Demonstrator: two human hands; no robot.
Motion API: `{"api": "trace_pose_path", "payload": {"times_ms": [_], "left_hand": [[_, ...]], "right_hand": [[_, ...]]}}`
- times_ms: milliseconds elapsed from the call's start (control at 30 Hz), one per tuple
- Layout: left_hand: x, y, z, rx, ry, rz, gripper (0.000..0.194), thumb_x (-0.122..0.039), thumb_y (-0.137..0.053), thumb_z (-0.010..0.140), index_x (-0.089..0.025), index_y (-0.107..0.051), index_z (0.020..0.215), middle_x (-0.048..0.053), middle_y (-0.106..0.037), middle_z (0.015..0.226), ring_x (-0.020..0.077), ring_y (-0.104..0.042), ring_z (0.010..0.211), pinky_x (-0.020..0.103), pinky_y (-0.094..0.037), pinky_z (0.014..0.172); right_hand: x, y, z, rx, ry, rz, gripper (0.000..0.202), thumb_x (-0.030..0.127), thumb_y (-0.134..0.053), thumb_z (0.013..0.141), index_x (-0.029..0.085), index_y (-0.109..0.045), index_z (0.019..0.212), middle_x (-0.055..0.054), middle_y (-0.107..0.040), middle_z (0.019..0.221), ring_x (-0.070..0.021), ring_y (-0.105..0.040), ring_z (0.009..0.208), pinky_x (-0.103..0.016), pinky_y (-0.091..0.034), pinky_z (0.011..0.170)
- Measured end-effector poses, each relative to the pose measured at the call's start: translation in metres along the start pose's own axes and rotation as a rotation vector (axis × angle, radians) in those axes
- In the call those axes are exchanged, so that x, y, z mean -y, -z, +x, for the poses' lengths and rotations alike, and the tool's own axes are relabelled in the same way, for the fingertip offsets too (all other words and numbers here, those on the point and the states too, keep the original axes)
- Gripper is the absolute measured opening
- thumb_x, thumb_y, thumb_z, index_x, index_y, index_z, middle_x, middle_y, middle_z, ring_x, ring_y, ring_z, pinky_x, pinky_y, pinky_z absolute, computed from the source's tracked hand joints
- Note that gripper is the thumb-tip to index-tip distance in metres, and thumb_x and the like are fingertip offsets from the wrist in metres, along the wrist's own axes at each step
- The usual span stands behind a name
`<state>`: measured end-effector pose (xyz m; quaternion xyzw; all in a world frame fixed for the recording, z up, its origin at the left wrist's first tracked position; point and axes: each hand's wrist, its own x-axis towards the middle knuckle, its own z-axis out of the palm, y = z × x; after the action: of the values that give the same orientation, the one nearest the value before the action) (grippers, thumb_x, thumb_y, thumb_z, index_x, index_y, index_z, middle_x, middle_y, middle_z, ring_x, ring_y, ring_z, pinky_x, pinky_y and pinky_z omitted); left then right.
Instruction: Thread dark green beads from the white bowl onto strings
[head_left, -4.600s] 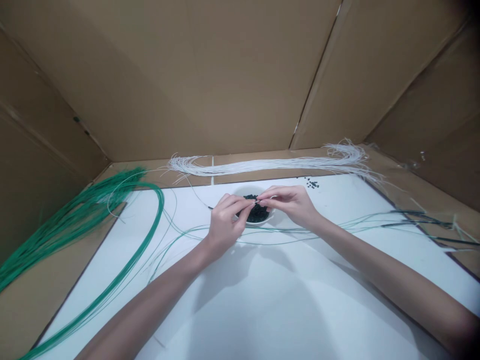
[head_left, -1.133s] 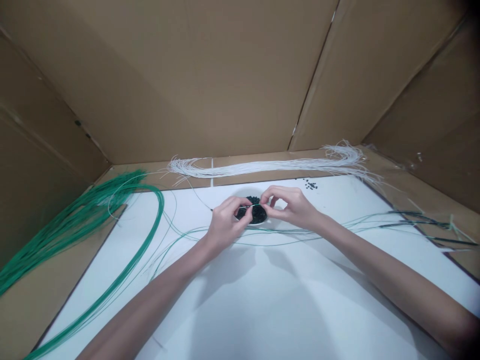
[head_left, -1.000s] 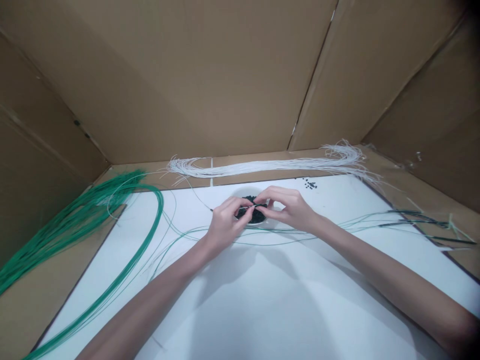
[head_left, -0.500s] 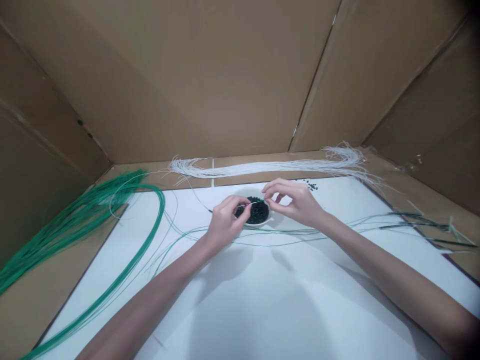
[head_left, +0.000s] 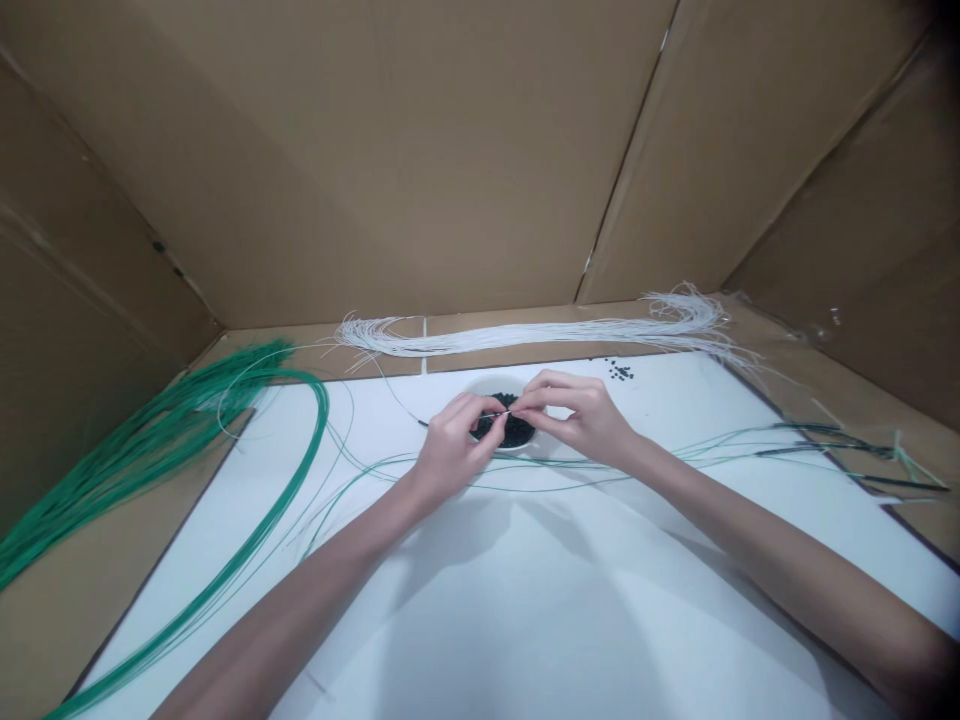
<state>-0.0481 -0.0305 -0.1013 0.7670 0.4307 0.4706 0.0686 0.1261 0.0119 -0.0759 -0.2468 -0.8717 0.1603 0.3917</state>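
Observation:
My left hand (head_left: 457,440) is closed in a pinch on a thin white string (head_left: 394,388), which comes in from the upper left. A short dark stretch of the string (head_left: 424,424) shows just outside that hand. My right hand (head_left: 581,415) pinches the string's other end, its fingertips almost against the left ones. Whether a bead sits between those fingertips is too small to tell. Right below both hands stands a small white bowl (head_left: 486,384) filled with black beads (head_left: 517,432), partly covered by the fingers.
Green strings (head_left: 311,420) lie bundled at the left, and a white string bundle (head_left: 510,338) stretches along the back. Loose black beads (head_left: 621,371) are scattered behind my right hand. Black-beaded green strands (head_left: 825,445) reach the right edge. Cardboard walls (head_left: 405,160) surround the white sheet (head_left: 510,620).
My right hand has moved left and slightly down along the string, closing the gap between the two hands. The left hand has hardly moved and keeps its pinch.

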Motion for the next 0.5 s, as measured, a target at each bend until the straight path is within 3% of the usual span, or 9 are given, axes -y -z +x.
{"api": "trace_pose_path", "payload": {"times_ms": [233, 500], "left_hand": [[0.005, -0.0012, -0.0006, 0.011, -0.07, 0.079, 0.008, -0.018, -0.046, 0.081, -0.016, -0.053, 0.082, 0.002, -0.056, 0.071, 0.0105, -0.049, 0.064, 0.022, -0.041, 0.062], [0.0061, -0.0015, -0.0016, 0.033, -0.022, 0.089, 0.006, -0.019, -0.044, 0.082, -0.016, -0.05, 0.082, 0.002, -0.055, 0.073, 0.0101, -0.049, 0.065, 0.021, -0.041, 0.063]], "right_hand": [[0.003, 0.0035, 0.0019, 0.037, -0.125, -0.032, 0.015, 0.024, -0.054, 0.076, 0.018, -0.067, 0.072, -0.004, -0.064, 0.068, -0.0127, -0.056, 0.06, -0.025, -0.045, 0.058], [0.0074, 0.0079, 0.0042, 0.097, -0.28, 0.03, 0.013, 0.024, -0.054, 0.075, 0.018, -0.065, 0.071, -0.001, -0.068, 0.07, -0.0131, -0.06, 0.06, -0.024, -0.048, 0.058]]}}
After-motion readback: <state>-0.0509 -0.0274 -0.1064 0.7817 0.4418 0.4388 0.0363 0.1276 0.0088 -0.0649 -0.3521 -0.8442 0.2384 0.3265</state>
